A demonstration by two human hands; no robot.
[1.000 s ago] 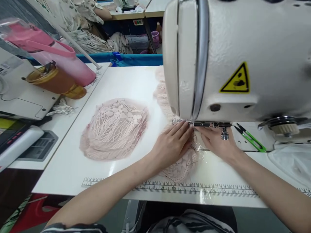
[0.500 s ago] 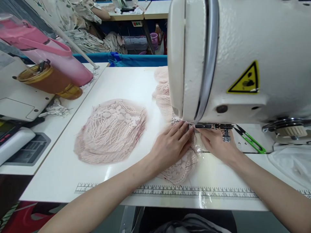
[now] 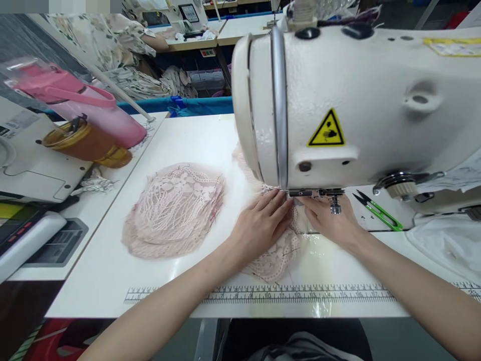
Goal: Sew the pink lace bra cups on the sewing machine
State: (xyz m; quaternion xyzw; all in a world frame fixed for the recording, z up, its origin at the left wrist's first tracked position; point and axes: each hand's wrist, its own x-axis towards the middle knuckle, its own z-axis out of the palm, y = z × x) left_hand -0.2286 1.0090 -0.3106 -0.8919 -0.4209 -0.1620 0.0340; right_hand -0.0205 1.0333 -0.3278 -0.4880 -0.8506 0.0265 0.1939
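My left hand [image 3: 260, 220] lies flat, fingers stretched out, on a pale pink lace piece [image 3: 276, 258] beneath the sewing machine head [image 3: 319, 105]. Its fingertips reach close to the presser foot area. My right hand [image 3: 332, 218] rests on the machine bed just right of the needle area. Its thumb and forefinger stretch toward the lace edge; its other fingers are partly hidden by the machine's metal parts. The lace runs on behind the machine head, where most of it is hidden. A stack of similar lace pieces [image 3: 175, 210] lies to the left.
Green thread snips [image 3: 379, 210] lie right of my right hand. A printed ruler [image 3: 315, 294] runs along the table's front edge. White cloth [image 3: 447, 245] is at the right. A pink bottle [image 3: 93, 108] and amber cup [image 3: 88, 143] stand left. Another person's arm [image 3: 156, 42] shows behind.
The view has tilted up and shifted, so more of the machine's top shows. Both hands stay almost in the same place by the needle area, with the lace under the left one.
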